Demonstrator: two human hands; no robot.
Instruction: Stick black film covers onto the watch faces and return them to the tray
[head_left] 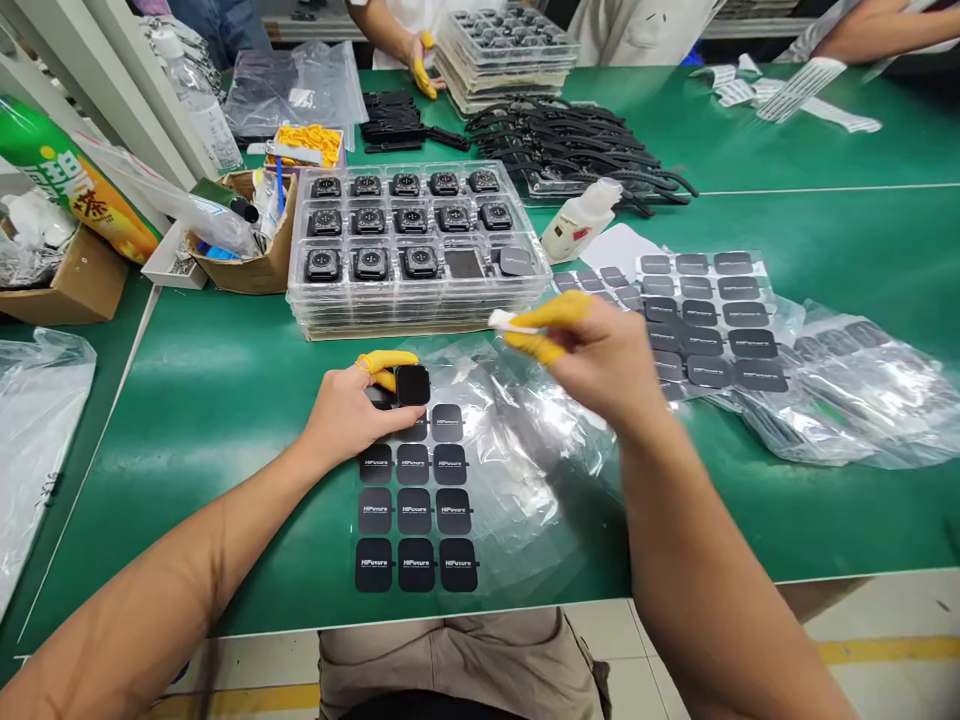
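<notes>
My left hand (352,405), with yellow finger cots, grips a black square smartwatch case (412,386) between thumb and fingers, its glossy face towards me. Just under it lies a clear sheet of black HiFuture film stickers (414,511), whose top rows my hand partly covers. Raised to the right, my right hand (592,345) also wears yellow finger cots and pinches a small white swab-like stick (504,320), held apart from the watch. Behind both hands, a clear plastic tray (420,292) holds several watch cases in rows; one front pocket has no watch.
A white bottle (581,222) stands right of the tray. More sticker sheets (701,340) and plastic bags (862,400) lie on the right. Cardboard boxes (262,250) stand left. Black straps (570,150) are piled behind; a co-worker's hand (424,65) touches stacked trays (510,50).
</notes>
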